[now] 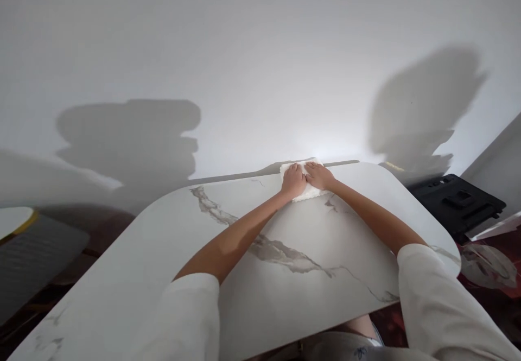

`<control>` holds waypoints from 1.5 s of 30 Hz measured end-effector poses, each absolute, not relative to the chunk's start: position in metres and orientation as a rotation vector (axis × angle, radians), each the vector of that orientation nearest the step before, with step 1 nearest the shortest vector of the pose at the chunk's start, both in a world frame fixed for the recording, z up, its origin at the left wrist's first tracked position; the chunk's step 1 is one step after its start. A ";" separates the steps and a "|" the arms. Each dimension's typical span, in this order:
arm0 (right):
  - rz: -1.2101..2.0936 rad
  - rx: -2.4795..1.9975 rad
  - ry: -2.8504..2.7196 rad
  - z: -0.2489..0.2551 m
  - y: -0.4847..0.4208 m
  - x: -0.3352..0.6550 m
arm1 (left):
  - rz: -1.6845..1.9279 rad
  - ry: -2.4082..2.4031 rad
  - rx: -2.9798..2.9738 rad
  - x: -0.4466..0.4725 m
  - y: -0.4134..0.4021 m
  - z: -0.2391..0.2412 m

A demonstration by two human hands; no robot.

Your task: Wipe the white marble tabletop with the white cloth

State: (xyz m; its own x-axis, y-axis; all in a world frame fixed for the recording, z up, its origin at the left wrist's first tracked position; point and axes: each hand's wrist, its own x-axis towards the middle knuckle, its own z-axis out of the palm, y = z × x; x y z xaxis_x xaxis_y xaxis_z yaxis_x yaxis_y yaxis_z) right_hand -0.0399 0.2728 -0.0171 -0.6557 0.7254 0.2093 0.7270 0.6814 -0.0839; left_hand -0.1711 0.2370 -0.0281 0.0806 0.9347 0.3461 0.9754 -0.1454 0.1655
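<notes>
A white cloth lies spread on the white marble-patterned table, at its far edge by the wall. Both my hands rest on it side by side, thumbs nearly touching. My left hand has its fingers bent and closed down onto the cloth. Beside it, my right hand lies with its fingers stretched flat over the cloth. Parts of the cloth show around and between the hands. Both arms reach forward across the table from white sleeves.
A pale wall rises right behind the table, with dark shadows on it. A black case-like object stands beyond the table's right end. Below it is a clear plastic bag. Another white tabletop with a yellow edge shows at far left.
</notes>
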 end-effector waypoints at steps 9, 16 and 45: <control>-0.058 -1.208 -2.607 -0.030 0.302 0.014 | -0.571 -1.925 -2.261 -0.116 0.253 -0.024; -0.093 -1.310 -2.546 -0.032 0.255 0.054 | -0.600 -1.824 -2.373 -0.081 0.217 -0.026; -0.219 -1.332 -2.553 -0.041 0.093 0.176 | -0.579 -1.682 -2.670 0.016 0.067 -0.019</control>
